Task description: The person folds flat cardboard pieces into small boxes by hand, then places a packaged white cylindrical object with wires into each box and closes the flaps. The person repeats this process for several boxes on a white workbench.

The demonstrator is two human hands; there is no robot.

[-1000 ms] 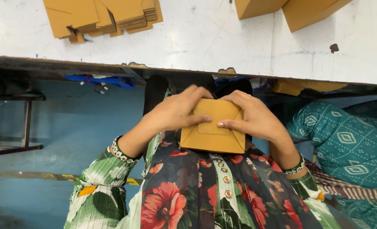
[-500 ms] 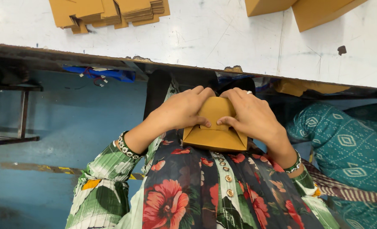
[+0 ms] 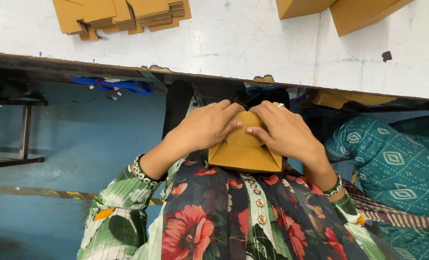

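— Held in the lap?
— Yes: small brown cardboard box [image 3: 243, 151], just below the near edge of the white counter [image 3: 234, 43], resting against a floral dress [image 3: 224, 221].
— Left hand [image 3: 205, 126]?
— Laid over the box's left upper part, fingers [image 3: 231, 126] curled narrow and pressing on a folded flap.
— Right hand [image 3: 284, 132]?
— Mirrored on the right upper part, fingers [image 3: 255, 131] bent down onto the same flap, fingertips nearly meeting those of the left at the box's middle. Ring on one finger.
— Box shut or open?
— Flaps folded inward along the top face; fully closed or not, cannot tell, hidden under the hands.
— Wrists?
— Beaded bangles on both, green patterned sleeves behind them.
— Farther off?
— Stack of flat cardboard blanks [image 3: 123, 14] far left on the counter, two assembled brown boxes [image 3: 340, 9] far right, well apart from the hands.
— To the right?
— Teal patterned cloth [image 3: 397, 159] of a seated neighbour, near the right forearm.
— Left?
— Blue floor [image 3: 79, 139] under the counter, metal frame [image 3: 24, 130] at the edge.
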